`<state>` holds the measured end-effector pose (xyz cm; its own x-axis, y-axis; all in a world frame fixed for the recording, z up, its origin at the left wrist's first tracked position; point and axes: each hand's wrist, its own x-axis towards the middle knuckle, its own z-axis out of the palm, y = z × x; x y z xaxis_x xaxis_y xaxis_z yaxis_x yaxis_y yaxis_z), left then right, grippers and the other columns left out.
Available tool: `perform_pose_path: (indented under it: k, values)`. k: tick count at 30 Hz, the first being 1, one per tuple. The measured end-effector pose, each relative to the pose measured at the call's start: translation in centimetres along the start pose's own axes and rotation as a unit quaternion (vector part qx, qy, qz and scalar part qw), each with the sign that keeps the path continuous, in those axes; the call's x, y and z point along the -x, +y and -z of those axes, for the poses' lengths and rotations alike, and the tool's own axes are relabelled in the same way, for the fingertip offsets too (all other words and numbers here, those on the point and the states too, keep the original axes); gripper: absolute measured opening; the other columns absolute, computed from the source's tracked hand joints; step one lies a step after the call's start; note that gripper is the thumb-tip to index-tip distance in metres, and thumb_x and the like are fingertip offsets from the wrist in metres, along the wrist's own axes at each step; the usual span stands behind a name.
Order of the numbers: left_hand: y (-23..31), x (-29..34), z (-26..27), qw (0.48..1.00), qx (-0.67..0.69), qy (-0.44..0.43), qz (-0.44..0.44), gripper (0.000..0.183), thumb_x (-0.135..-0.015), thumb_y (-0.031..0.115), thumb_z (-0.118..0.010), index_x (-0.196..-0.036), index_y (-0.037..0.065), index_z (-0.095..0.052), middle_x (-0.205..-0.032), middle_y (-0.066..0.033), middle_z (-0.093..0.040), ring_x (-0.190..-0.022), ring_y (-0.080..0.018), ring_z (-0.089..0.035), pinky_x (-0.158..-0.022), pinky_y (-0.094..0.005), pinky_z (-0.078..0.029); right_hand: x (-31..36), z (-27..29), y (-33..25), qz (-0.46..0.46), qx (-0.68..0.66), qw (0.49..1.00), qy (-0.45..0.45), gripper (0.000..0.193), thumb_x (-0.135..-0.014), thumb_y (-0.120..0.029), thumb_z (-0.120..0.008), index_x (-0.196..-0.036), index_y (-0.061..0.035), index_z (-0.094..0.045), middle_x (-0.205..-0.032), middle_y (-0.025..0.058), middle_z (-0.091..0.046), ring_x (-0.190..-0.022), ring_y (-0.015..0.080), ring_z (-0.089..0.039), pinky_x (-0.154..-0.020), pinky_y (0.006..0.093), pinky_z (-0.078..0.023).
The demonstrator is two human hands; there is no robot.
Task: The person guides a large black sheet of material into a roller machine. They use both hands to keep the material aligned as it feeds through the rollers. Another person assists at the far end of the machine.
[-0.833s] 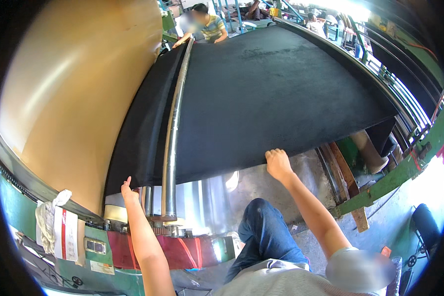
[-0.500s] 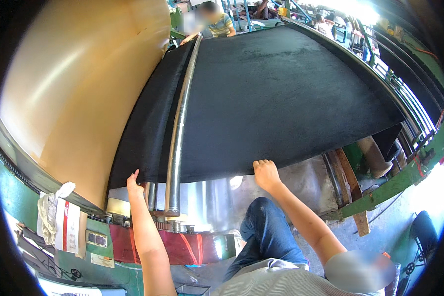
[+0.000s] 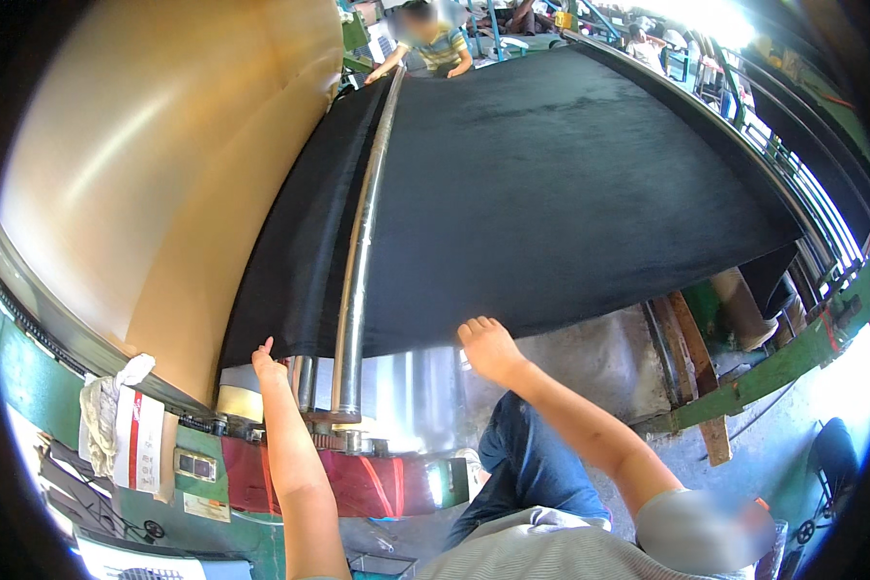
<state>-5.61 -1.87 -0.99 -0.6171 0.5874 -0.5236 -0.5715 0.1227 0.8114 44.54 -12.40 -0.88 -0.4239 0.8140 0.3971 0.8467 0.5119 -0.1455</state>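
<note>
A wide black sheet [image 3: 551, 203], which looks like cloth, stretches away from me under a long shiny metal bar [image 3: 365, 242]. At its near edge, right of the bar, my right hand [image 3: 493, 350] is closed with the fingers curled over the border. My left hand [image 3: 270, 362] is at the sheet's near left corner, left of the bar; one finger points up along the edge and the others are bent, partly hidden. Across the sheet, a co-worker [image 3: 435, 43] in a striped shirt has both hands at the far edge.
A huge polished drum [image 3: 164, 193] rises on the left beside the sheet. Below it hang a white rag [image 3: 101, 416] and a carton [image 3: 138, 440] on a green frame. Right of me runs a green beam [image 3: 764, 387] with a wooden board [image 3: 696, 358]. A dark chair [image 3: 834, 459] stands lower right.
My right hand has shifted left along the sheet's near edge, toward the metal bar. My left hand stays at the corner. The co-worker's near arm reaches out further, and the whole view has shifted slightly.
</note>
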Motion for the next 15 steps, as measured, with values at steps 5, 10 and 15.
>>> perform_pose_path:
  k: [5, 10, 15]
  values:
    - [0.0, -0.1, 1.2, 0.984, -0.076, -0.141, -0.08, 0.036, -0.096, 0.038, -0.041, -0.097, 0.021, -0.072, -0.104, -0.0015, -0.061, -0.09, -0.0231, -0.05, -0.07, -0.0389, -0.044, 0.3, 1.4, 5.8, -0.061, 0.018, 0.997, 0.043, 0.015, -0.074, -0.01, -0.054, -0.088, -0.0064, -0.058, -0.094, 0.0116, -0.054, -0.092, 0.0283, -0.052, -0.078, 0.0397, -0.041]
    - [-1.0, 4.0, -2.9, 0.995, -0.068, -0.057, -0.037, 0.032, -0.095, 0.036, -0.047, -0.102, 0.017, -0.071, -0.109, -0.0041, -0.062, -0.09, -0.0219, -0.054, -0.077, -0.039, -0.046, 4.3, 5.3, 13.2, -0.247, 0.097, 0.956, 0.122, 0.01, -0.072, -0.003, -0.056, -0.081, -0.006, -0.058, -0.085, 0.0109, -0.06, -0.088, 0.029, -0.056, -0.078, 0.0404, -0.042]
    - [-1.2, 2.5, -1.6, 0.989, -0.053, -0.119, -0.066, 0.033, -0.095, 0.039, -0.045, -0.103, 0.02, -0.071, -0.1, -0.0058, -0.062, -0.085, -0.0212, -0.05, -0.074, -0.0372, -0.043, 5.8, 2.2, 10.9, -0.147, 0.062, 0.985, 0.068, 0.006, -0.074, -0.006, -0.05, -0.074, -0.0053, -0.057, -0.075, 0.0132, -0.062, -0.076, 0.0297, -0.06, -0.071, 0.0409, -0.045]
